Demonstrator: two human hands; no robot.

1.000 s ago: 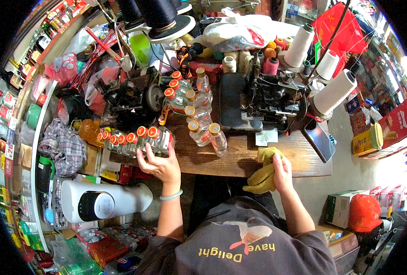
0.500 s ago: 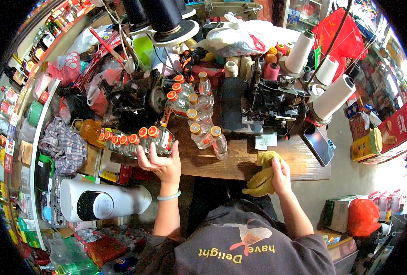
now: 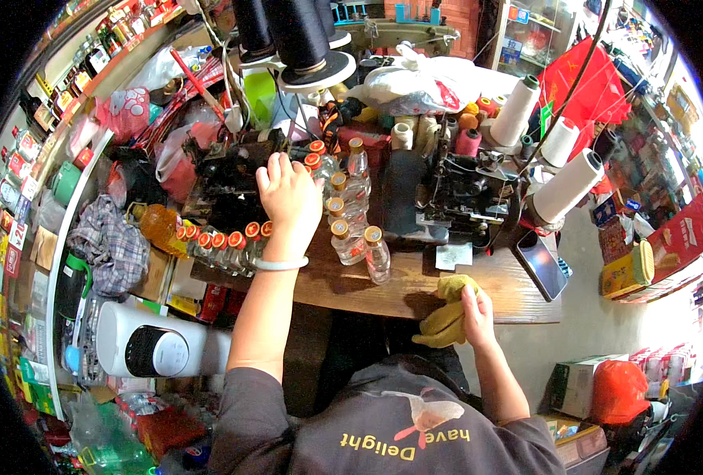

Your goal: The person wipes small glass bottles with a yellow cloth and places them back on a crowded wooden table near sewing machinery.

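My left hand [image 3: 290, 194] reaches over the table beside the back bottles, fingers stretched and slightly apart. It covers part of the group of red-capped glass bottles [image 3: 317, 162]; whether a fingertip touches one is hidden. To its right stand several clear bottles with gold caps [image 3: 351, 237]. A row of small red-capped bottles [image 3: 218, 247] stands along the table's left front, partly behind my left wrist. In my right hand [image 3: 478, 315], closed at the front edge, a yellow-green cloth [image 3: 443, 321] is bunched and hangs down.
Black sewing machines [image 3: 470, 186] stand on the wooden table [image 3: 494, 289]. White thread cones [image 3: 569, 186] rise at the right, near a phone [image 3: 543, 265] on the table corner. Large black thread spools [image 3: 302, 39] hang overhead. A white appliance [image 3: 157, 340] sits at lower left.
My left hand has moved forward and away from the front row of red-capped bottles to the back group. My right hand keeps the cloth, shifted slightly. The view has tilted a little.
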